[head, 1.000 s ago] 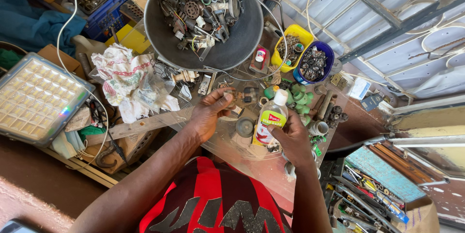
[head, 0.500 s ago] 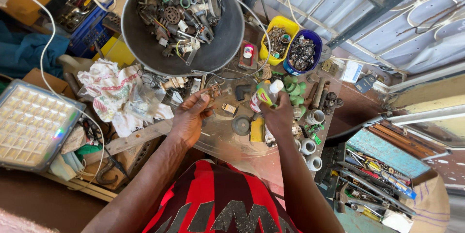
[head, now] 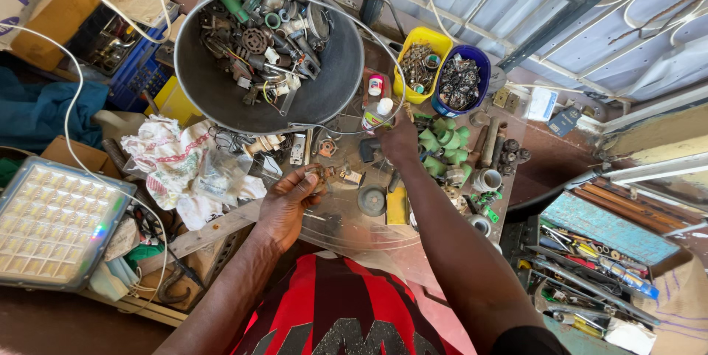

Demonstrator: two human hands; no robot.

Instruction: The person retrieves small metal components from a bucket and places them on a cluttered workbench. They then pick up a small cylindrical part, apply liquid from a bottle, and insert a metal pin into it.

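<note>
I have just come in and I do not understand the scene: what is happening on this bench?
A person stands over a cluttered workbench. The left hand holds a small rusty metal part above the bench. The right hand reaches forward and grips a small white-capped plastic bottle, close to the big grey metal basin of scrap parts.

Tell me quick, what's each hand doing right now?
Left hand: closed on a small rusty metal part.
Right hand: reaching forward, gripping a small bottle with a white cap.
</note>
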